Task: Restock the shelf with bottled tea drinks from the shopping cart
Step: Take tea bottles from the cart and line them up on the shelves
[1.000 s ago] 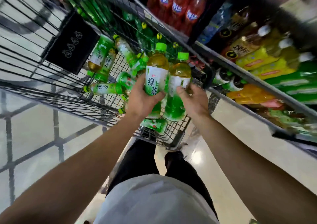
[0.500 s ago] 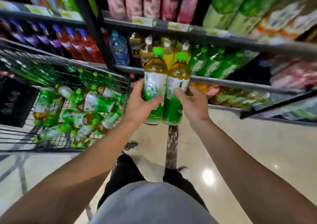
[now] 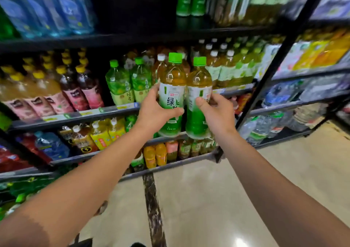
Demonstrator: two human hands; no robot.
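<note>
Head view: left hand wraps its grip around one clear plastic green-capped tea bottle, and right hand wraps around a matching second bottle. Both bottles stand upright, touching side by side, raised before the black metal shelf of drinks.
</note>
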